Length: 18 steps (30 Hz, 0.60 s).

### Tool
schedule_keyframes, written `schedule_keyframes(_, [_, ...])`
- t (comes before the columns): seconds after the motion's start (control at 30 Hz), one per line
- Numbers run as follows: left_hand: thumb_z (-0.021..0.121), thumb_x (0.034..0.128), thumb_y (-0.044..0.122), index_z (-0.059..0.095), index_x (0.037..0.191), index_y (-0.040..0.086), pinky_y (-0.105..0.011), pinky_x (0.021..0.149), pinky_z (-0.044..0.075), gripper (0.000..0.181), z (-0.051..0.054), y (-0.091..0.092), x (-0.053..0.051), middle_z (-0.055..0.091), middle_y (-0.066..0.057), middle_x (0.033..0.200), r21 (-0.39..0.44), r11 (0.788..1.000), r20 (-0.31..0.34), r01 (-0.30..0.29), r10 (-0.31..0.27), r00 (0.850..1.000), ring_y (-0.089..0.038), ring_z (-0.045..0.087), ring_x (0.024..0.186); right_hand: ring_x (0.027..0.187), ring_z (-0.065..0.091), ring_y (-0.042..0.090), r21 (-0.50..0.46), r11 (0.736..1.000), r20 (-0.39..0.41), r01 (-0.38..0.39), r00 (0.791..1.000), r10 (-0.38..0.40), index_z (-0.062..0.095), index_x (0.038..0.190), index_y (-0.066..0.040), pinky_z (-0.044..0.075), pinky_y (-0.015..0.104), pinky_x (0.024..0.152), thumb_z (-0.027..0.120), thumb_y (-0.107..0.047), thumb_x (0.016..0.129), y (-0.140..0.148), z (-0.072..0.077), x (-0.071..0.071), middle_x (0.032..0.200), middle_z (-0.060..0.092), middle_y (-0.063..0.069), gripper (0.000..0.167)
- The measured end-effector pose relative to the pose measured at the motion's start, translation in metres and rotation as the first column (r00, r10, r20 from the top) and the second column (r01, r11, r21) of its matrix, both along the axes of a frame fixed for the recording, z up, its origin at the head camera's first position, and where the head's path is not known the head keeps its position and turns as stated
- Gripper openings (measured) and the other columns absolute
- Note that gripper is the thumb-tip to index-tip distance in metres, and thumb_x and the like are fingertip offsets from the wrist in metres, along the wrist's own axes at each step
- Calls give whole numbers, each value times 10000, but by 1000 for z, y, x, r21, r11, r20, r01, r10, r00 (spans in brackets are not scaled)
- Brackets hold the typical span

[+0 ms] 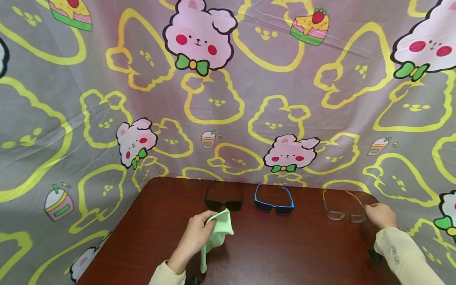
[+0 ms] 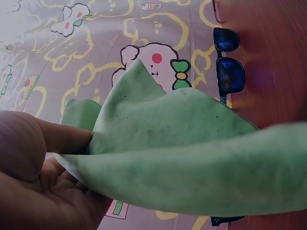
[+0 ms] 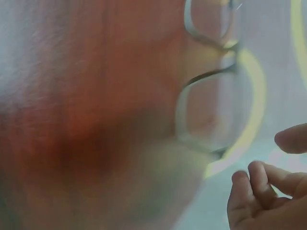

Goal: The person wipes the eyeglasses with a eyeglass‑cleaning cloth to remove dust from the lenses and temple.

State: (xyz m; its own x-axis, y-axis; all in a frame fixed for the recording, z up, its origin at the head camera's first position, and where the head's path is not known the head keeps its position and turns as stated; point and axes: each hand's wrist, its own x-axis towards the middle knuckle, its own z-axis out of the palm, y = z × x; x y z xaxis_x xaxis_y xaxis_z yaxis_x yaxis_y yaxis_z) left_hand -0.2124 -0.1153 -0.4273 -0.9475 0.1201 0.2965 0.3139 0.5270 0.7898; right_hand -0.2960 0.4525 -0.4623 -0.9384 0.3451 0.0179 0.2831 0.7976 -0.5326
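My left hand (image 1: pixel 195 235) pinches a pale green cloth (image 1: pixel 220 229) between thumb and fingers above the table. In the left wrist view the cloth (image 2: pixel 158 124) stands up in folds and hangs out to the right. My right hand (image 1: pixel 381 215) is at the right side of the clear-lensed glasses (image 1: pixel 336 215), which lie with their temples unfolded. In the right wrist view those glasses (image 3: pixel 181 115) are apart from my loosely bent fingers (image 3: pixel 259 182), and a gap separates thumb and fingertips.
Black sunglasses (image 1: pixel 233 205) lie beyond my left hand. Blue-framed sunglasses (image 1: pixel 284 210) are between them and the clear glasses, all along the back of the dark red-brown table (image 1: pixel 285 249). A patterned cloth curtain (image 1: pixel 246 91) hangs behind and at both sides.
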Motion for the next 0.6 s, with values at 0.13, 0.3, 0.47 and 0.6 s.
schedule_keyframes(0.13, [576,910,95,703,1041,146,-254,603,433,189,2,-1,1,682,15,974,30,999,37,9,-10,999,-142,530,743,947,473,555,120,989,-128,-84,987,99,513,1119,216,413,570,754,411,-204,934,-25,17,-3,1061,527,397,471])
schedule_keyframes(0.3, [593,919,157,717,1007,166,-258,600,430,153,2,-1,3,685,36,927,39,999,35,-16,14,999,-132,527,728,870,521,466,223,963,-316,-151,923,218,562,1095,161,422,544,693,480,-143,918,-66,26,-1,971,544,312,361])
schedule_keyframes(0.47, [600,912,176,713,913,171,-249,592,427,114,2,1,3,624,71,756,38,998,37,-46,45,998,-117,518,702,763,561,355,324,915,-409,-242,836,366,613,1052,110,449,495,634,569,-73,880,-101,26,6,915,566,213,255])
schedule_keyframes(0.6, [594,907,170,678,835,152,-241,544,406,113,1,1,4,529,61,657,53,997,58,-54,51,997,-114,490,650,680,564,225,391,858,-434,-333,755,491,662,1000,41,462,398,567,644,-20,826,-123,18,8,848,570,96,185])
